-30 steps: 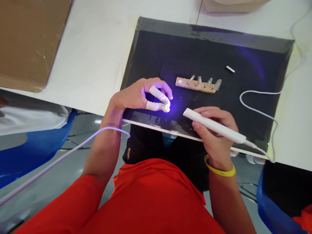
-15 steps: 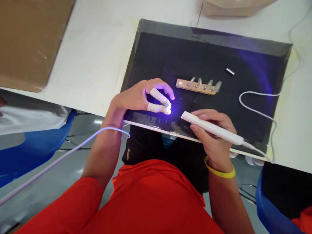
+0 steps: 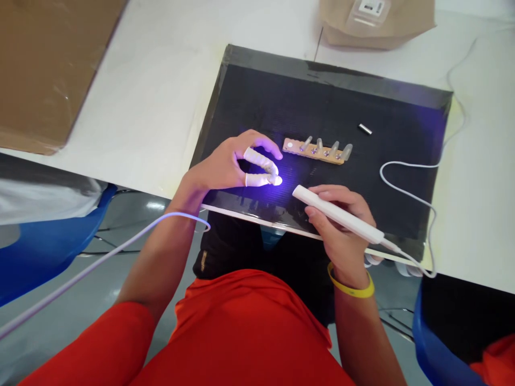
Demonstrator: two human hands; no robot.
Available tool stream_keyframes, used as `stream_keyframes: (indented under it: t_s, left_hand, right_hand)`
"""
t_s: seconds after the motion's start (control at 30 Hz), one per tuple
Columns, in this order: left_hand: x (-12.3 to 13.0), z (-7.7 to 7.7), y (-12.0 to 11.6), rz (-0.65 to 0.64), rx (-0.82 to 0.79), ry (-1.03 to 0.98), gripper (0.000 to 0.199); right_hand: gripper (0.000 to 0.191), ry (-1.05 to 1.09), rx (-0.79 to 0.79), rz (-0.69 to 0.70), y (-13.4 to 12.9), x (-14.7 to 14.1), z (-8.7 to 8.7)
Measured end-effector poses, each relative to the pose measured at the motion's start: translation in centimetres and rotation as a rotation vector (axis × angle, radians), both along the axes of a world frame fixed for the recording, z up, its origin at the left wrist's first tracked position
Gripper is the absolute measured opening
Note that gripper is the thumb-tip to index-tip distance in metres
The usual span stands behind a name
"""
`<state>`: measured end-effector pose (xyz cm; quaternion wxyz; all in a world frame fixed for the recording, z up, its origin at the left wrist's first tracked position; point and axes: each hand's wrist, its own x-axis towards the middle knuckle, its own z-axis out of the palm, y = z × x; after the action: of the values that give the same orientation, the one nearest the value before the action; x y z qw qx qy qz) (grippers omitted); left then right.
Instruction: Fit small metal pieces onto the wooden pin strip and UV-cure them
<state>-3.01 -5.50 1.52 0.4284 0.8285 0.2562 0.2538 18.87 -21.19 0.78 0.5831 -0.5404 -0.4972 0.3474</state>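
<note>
My left hand (image 3: pixel 229 161) is over the black mat, with pale finger cots on two digits. Their tips are pinched together under violet light; what they hold, if anything, is too bright and small to make out. My right hand (image 3: pixel 346 214) grips a white handheld UV lamp (image 3: pixel 340 214), its head aimed left at the pinched fingertips, a short gap away. Beyond both hands lies a tan strip (image 3: pixel 296 146) bearing several translucent nail tips (image 3: pixel 333 148) that stand tilted on small studs.
A small silvery cylinder (image 3: pixel 365 128) lies on the black mat (image 3: pixel 257 102). The lamp's white cord (image 3: pixel 406 185) loops across the mat's right side. A brown paper container (image 3: pixel 338 32) with a clear plastic box (image 3: pixel 368 19) stands behind. Brown cardboard (image 3: pixel 48 69) lies at left.
The whole view has shifted a little, moving the mat leftward in the picture. The fingertips look less glaring, and both hands keep nearly the same pose, lamp still held.
</note>
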Motion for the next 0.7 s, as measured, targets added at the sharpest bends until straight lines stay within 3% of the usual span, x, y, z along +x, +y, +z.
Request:
stream_keyframes:
  t_s: [0.37, 0.57, 0.7]
  left_hand:
    - [0.5, -1.0, -0.9, 0.199, 0.226, -0.043, 0.009]
    - [1.0, -1.4, -1.4, 0.271, 0.479, -0.063, 0.009]
    - [1.0, -1.9, -1.4, 0.279, 0.497, -0.047, 0.006]
  right_hand:
    - [0.026, -0.024, 0.039, -0.041, 0.0, -0.1, 0.0]
    - [0.025, -0.094, 0.094, -0.107, 0.2, -1.8, 0.8]
    - [0.024, -0.124, 0.105, -0.161, 0.5, -3.2, 0.5]
